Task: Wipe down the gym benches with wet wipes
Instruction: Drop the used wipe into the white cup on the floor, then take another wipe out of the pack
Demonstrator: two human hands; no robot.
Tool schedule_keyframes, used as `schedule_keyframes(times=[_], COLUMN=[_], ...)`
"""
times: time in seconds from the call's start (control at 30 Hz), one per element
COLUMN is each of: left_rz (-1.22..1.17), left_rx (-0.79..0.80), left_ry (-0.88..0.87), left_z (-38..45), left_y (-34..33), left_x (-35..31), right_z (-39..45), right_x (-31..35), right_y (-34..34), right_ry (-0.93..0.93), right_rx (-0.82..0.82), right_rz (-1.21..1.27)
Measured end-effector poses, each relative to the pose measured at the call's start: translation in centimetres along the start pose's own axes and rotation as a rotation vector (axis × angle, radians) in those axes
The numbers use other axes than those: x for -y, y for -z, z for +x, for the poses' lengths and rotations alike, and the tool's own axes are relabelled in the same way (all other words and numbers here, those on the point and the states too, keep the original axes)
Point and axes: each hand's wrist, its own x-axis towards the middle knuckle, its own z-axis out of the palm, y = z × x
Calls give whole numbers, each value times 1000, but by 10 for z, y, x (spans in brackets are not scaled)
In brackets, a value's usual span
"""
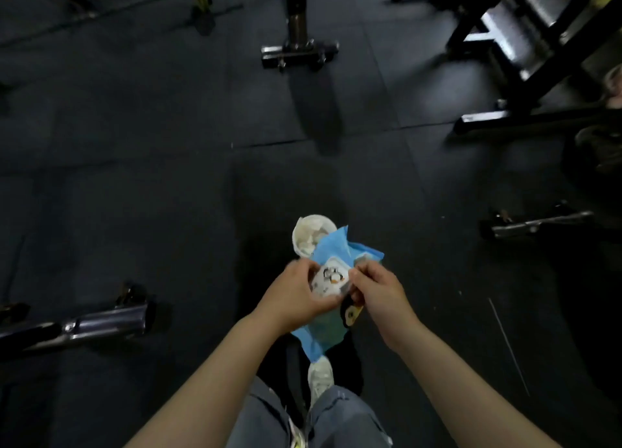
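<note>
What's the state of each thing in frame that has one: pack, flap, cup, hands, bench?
wet wipes pack: held in front of the person by both hands, off the floor
pack's white flap: pinched between both hands
white cup: behind the pack, holds crumpled white material
left hand: grips the pack
right hand: pinches the flap's edge
bench: unoccupied, not being wiped

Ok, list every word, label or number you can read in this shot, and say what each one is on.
No text here can be read.
Wet wipes pack, held by the left hand and right hand: its white flap label shows dark marks, too blurred to read; lower down there is a penguin-like picture, with no legible words.
Gym bench and floor equipment: no visible lettering.
</note>
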Motion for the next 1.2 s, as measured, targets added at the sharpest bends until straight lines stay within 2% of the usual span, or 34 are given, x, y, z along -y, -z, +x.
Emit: schedule_keyframes(times=[0.1,0.2,0.3,0.53,0.73,0.9,1.03,1.2], left_rz=[-4,-40,43,119,27,31,-217,-272], left_rx=[142,201,256,183,282,278,563,771], left_ry=[-15,-30,-44,-165,-207,-425,-317,-386], left_z=[-20,-36,-46,-64,-83,-94,-101,-105], left_y=[2,-1,-10,-35,-44,-47,-43,-33], left_x=[-36,-68,-93,-130,-154,-164,-164,-159], right_z=[-37,-63,-81,-116,-153,-190,-216,-255], right_x=[9,12,9,-2,-2,-9,-12,-17], right_y=[35,64,81,111,115,120,121,126], right_ry=[24,36,49,14,44,109,145,215], right_rx=[-25,-75,-156,-389,-565,-620,-604,-671], right_rz=[14,11,-80,57,96,238,303,525])
